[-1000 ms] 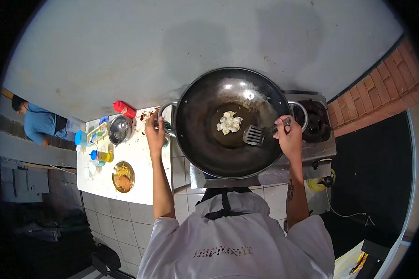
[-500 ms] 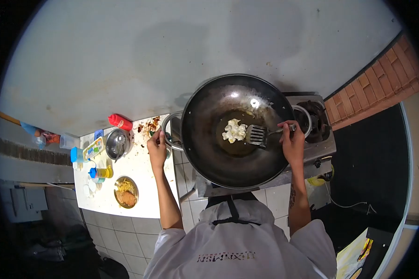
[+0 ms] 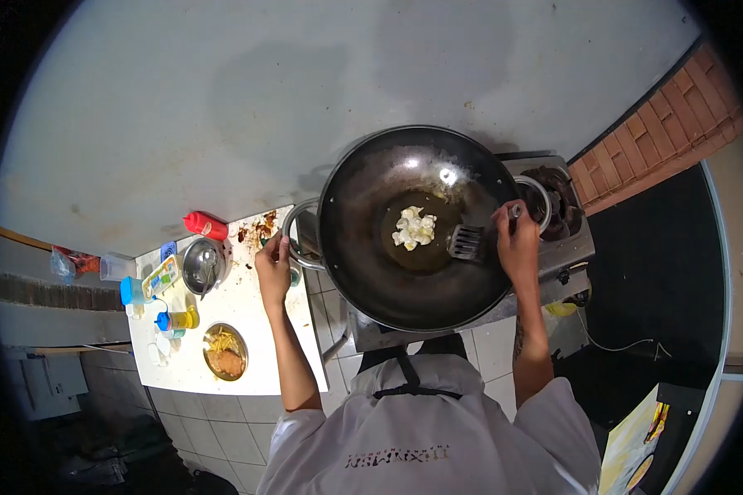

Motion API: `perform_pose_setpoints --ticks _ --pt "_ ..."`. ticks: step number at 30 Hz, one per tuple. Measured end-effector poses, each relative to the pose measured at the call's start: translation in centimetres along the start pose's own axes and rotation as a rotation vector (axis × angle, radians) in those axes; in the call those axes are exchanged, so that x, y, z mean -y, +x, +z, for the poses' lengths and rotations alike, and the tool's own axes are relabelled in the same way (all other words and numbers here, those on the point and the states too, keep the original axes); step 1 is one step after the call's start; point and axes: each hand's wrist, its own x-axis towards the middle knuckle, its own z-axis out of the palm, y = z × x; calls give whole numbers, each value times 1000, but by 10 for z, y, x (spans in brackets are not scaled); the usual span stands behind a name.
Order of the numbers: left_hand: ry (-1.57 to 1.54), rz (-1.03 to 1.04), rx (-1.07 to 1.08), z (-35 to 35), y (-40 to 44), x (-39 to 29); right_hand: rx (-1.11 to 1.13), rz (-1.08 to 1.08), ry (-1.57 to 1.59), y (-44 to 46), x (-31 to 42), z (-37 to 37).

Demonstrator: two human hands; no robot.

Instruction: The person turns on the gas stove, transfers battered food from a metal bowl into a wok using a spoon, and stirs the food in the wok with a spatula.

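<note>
Where the wok (image 3: 363,280) gleams dark, whitish chunks (image 3: 414,228) lie.

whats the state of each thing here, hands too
wok, uncovered
liquid, shallow, at the wok's bottom
pale food, heaped at the bottom
spatula, head in the wok, apart from the pale food
left hand, closed on the wok's left handle
right hand, closed on the spatula
plate, holding food
metal bowl, uncovered
side burner, no flame visible

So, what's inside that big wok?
In the wok: whitish food near the middle, with a spatula beside it. The surface directly beneath the food is covered.
</note>
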Motion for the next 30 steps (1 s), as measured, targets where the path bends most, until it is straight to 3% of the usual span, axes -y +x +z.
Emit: perform_pose_setpoints --ticks 2,7,10,15,19,23,27,28,30 --pt "-37 11 -7 2 2 3 -18 -24 167 -1 1 4" --pt "92 21 -21 -1 2 -9 -42 121 176 -1 5 -12" --pt "80 -10 -4 2 1 -4 -36 14 81 -5 -7 -8" --pt "133 22 -25 2 2 -1 -116 124 275 -5 -1 -12" --pt "180 44 -27 3 2 -9 -52 32 124 -7 -11 -17" --pt "329 32 -83 3 -8 -26 24 68 238 -13 -8 -16" --pt "408 130 -153 -7 -26 -71 39 91 253 -16 2 -25" --pt "342 113 -78 -13 -39 -110 37 95 251 -16 3 -27" --pt "198 283 88 -21 -74 -200 16 60 252 -17 -6 -23"
